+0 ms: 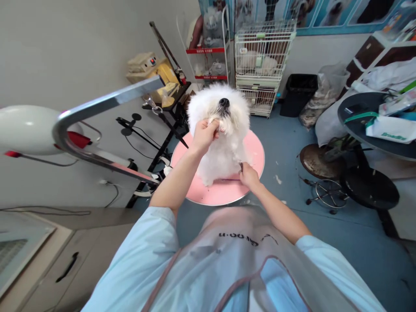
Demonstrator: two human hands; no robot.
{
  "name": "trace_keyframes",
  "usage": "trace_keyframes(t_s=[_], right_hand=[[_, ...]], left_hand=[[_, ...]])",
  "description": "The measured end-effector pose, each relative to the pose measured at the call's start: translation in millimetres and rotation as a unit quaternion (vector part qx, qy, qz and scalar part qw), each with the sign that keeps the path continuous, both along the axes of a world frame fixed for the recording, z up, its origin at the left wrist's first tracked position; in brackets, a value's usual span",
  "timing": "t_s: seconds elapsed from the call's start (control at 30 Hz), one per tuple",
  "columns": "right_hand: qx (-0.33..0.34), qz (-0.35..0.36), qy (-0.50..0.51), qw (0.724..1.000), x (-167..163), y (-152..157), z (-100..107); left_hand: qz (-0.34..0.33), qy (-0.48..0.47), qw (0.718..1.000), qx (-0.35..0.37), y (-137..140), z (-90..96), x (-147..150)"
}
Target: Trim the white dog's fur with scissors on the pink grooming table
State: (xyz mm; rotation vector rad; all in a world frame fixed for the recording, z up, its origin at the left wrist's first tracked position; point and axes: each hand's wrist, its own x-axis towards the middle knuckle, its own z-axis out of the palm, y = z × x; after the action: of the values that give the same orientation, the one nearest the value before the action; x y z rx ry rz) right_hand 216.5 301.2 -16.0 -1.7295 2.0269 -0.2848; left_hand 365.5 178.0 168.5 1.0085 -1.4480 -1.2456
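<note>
A fluffy white dog point(217, 161) sits on a round pink grooming table point(208, 198), its black nose tipped upward. My left hand point(204, 135) is closed on the fur under the dog's chin. Low on the dog's other side, my right hand point(249, 177) grips scissors point(241, 166) by the handle, close to the chest and leg fur. Most of the blades cannot be made out against the white coat. A thin dark strip lies on the tabletop between the dog's front paw and my right hand.
A metal grooming arm point(110, 102) rises on the left, with a dark strap point(173, 130) hanging from it. Stacked wire cages point(260, 65) and a black bin point(299, 93) stand behind. Right are stools point(370, 188) and a dark round table point(357, 104) with supplies.
</note>
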Motion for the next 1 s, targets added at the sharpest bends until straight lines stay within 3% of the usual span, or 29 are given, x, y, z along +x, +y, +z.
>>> trace_keyframes(t_s=[0.13,0.4,0.53,0.67,0.83,1.0], right_hand=[[0.038,0.017,-0.003,0.999,-11.5,9.9,-15.5],[-0.033,0.036,-0.011,0.999,-11.2,-5.5,-17.8],[0.0,0.017,-0.002,1.0,-13.3,3.3,-25.5],[-0.043,0.025,-0.002,0.999,-4.6,-4.5,-18.1],[-0.027,0.036,0.008,0.999,-5.3,-4.3,-18.2],[-0.053,0.014,0.021,0.998,-1.9,-10.0,-16.5]], left_hand=[[0.039,0.001,0.999,-0.005,0.4,-1.6,3.6],[0.085,0.02,0.996,0.004,7.0,4.5,0.3],[0.093,0.021,0.995,0.011,7.4,4.0,-0.3],[0.098,0.02,0.995,0.008,7.1,3.1,-1.5],[0.086,0.018,0.996,0.018,4.4,4.0,-1.4],[0.075,0.009,0.997,0.004,-0.1,2.2,1.4]])
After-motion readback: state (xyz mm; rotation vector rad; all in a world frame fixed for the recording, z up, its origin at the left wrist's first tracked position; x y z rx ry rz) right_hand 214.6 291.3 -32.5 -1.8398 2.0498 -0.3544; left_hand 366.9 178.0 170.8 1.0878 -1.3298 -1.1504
